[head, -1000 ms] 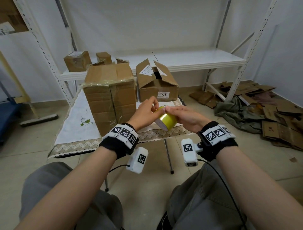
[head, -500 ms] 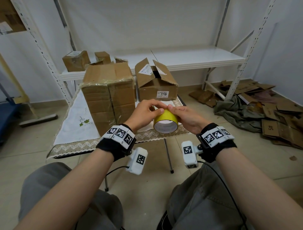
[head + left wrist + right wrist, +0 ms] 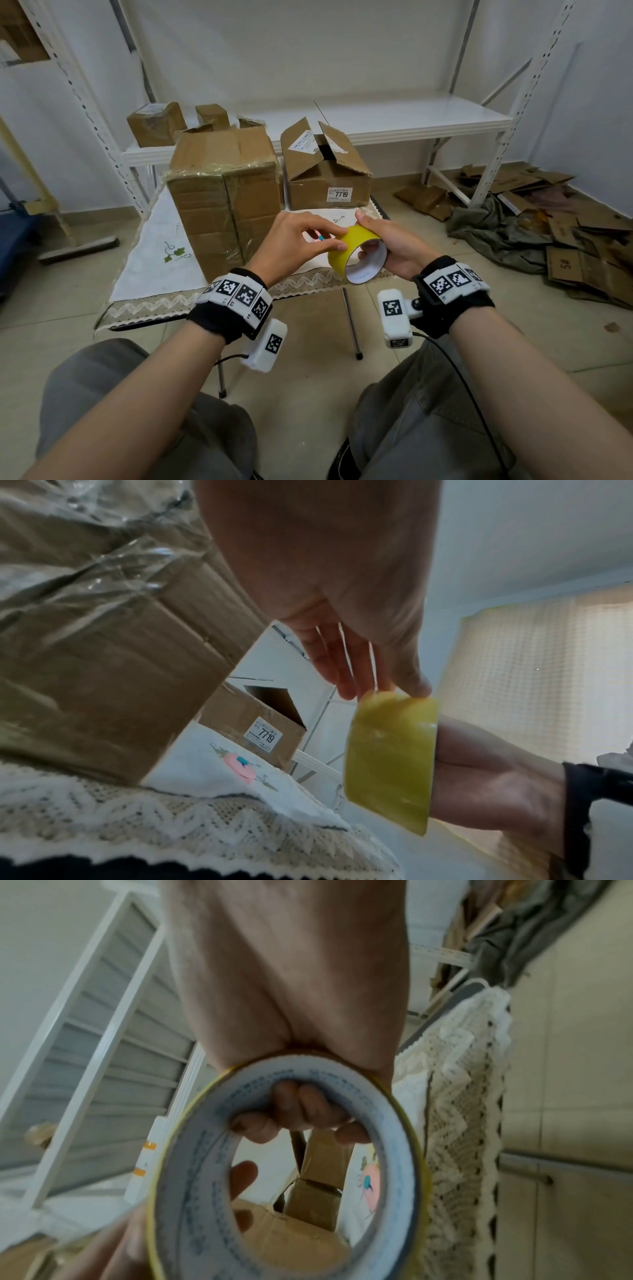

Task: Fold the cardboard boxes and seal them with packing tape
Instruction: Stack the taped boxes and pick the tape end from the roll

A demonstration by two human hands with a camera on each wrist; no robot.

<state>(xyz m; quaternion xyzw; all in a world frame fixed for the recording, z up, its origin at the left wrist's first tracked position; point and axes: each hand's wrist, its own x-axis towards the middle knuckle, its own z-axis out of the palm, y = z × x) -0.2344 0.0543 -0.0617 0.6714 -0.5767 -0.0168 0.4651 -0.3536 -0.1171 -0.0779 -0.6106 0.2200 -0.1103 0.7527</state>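
Two hands meet at one yellow tape roll [image 3: 356,253], held in the air just in front of the table [image 3: 144,246]. My right hand [image 3: 394,246] grips the roll with fingers hooked through its white core, whose open end faces me. My left hand [image 3: 298,240] sits on the roll's left, thumb and fingertips resting on the outer band, probably feeling for the loose end. Beyond the roll, an open-flapped box [image 3: 329,171] labelled 7719 stands on the table; I cannot see its contents. Left of it stands a plastic-wrapped box [image 3: 226,192].
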